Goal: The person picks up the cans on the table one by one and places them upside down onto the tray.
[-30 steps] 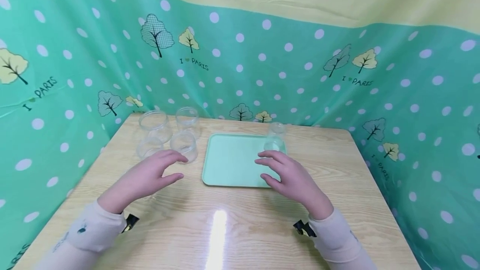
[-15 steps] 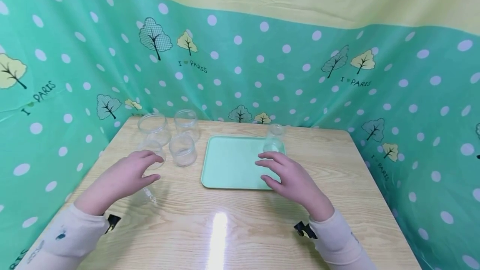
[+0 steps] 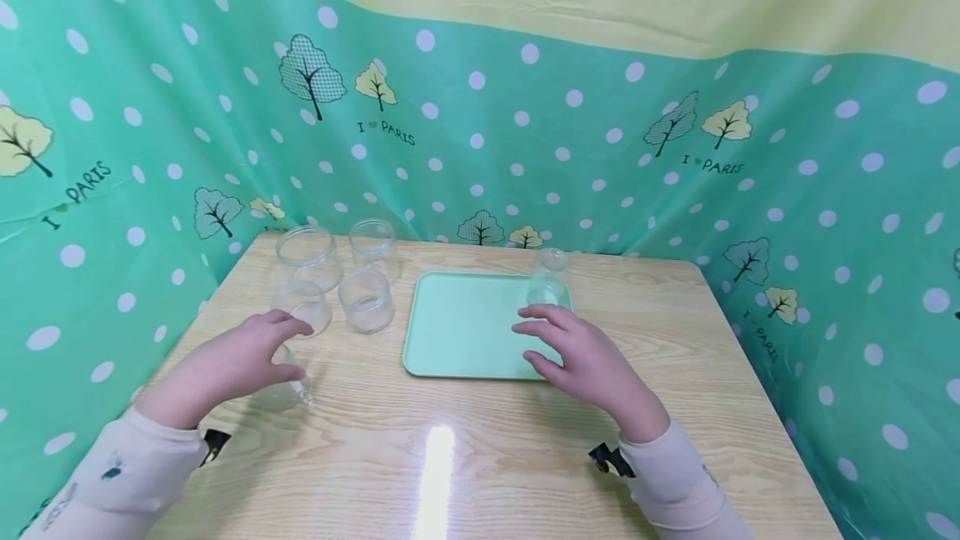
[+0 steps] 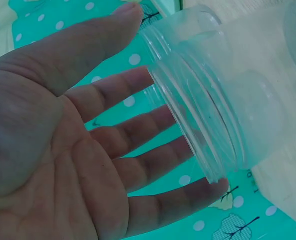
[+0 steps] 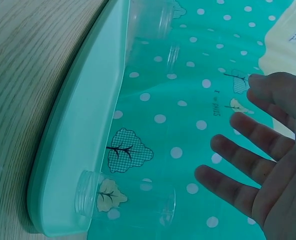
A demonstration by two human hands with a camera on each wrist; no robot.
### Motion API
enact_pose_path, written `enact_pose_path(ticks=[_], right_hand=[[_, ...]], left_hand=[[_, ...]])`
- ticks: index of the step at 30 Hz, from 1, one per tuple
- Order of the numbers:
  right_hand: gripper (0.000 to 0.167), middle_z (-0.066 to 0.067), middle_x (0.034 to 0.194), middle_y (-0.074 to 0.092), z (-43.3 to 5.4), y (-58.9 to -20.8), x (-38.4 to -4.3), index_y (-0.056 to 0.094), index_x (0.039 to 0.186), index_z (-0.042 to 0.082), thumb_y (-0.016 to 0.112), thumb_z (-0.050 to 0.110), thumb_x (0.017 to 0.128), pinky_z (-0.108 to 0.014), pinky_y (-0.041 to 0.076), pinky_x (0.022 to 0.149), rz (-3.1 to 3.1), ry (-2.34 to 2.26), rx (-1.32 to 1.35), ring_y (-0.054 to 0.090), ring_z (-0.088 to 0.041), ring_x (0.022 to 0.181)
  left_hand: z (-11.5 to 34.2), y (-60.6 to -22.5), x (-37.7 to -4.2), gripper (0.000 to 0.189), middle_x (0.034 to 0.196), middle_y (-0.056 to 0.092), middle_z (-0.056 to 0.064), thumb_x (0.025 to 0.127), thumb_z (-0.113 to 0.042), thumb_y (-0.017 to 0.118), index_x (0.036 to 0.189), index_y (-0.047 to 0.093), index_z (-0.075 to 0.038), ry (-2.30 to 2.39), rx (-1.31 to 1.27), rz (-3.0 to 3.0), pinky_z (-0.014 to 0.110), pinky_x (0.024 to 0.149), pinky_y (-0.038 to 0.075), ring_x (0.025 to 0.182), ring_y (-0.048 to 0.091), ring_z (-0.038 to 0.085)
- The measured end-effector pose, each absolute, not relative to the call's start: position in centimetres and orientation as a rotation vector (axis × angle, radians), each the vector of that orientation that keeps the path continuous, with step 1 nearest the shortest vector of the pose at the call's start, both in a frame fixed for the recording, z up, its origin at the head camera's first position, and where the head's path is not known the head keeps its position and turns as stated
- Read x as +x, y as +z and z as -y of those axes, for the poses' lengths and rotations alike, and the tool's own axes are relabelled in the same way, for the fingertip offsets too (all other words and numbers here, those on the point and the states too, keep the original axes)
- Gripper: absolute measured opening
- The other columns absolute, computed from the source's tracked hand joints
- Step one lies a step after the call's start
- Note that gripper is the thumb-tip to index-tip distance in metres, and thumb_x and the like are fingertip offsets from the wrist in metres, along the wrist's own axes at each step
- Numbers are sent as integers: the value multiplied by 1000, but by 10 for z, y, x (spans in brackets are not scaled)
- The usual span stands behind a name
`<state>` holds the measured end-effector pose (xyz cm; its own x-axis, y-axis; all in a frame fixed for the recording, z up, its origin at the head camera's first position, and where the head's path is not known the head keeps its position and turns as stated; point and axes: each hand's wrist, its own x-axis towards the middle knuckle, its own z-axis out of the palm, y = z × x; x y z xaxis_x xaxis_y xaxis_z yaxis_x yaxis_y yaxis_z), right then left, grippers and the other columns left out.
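My left hand [image 3: 228, 365] is at the front-left clear jar [image 3: 279, 394], its fingers straight and spread. In the left wrist view the fingertips overlap the threaded rim of that jar [image 4: 200, 120], while the thumb stands apart above it. Over the front right part of the mint green tray [image 3: 461, 327] hovers my right hand [image 3: 588, 361], fingers relaxed and holding nothing. Another clear jar [image 3: 550, 277] stands at the tray's back right corner; in the right wrist view the threaded end of this jar [image 5: 132, 200] is down on the tray [image 5: 82, 115].
Several more clear jars stand at the back left of the wooden table [image 3: 510, 473], among them a wide one [image 3: 309, 257] and a smaller one [image 3: 366, 302]. A green dotted curtain [image 3: 480, 107] borders the table's back and sides.
My left hand has moved left, from in front of the grouped jars to the front-left jar, uncovering the smaller jars behind. The right hand stays over the tray.
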<state>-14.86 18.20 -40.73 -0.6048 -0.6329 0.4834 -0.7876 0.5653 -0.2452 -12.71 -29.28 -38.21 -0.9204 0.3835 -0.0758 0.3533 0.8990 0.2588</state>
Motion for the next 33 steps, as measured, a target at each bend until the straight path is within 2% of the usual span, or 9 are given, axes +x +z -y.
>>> enact_pose_path(ticks=[4,16,26,33], right_hand=[[38,-4,139,61,-183,-408,-149,69,127,18,79,20,91,-41,58,94,2461,629,1159,62,-22,125],[36,-3,139,61,-183,-410,-150,70,125,17,79,20,91,-41,59,93,2474,622,1153,62,-22,125],[35,-1,139,60,-183,-408,-149,70,126,19,78,21,92,-39,59,93,2507,627,1143,61,-21,127],[35,-2,139,61,-183,-410,-149,69,126,18,78,19,92,-40,58,94,2510,624,1145,61,-22,126]], left_hand=[[296,-383,-128,61,129,60,25,80,-28,88,129,65,-1,367,552,-2884,59,95,52,117,59,47],[301,-384,-123,59,124,63,21,71,-19,91,123,69,-3,354,552,-2867,53,89,55,110,63,41],[308,-379,-120,56,120,65,20,67,-8,91,119,69,-2,331,574,-2862,52,90,55,111,63,41],[309,-379,-121,52,118,66,18,68,-5,90,116,70,-2,325,580,-2854,52,90,55,110,64,40]])
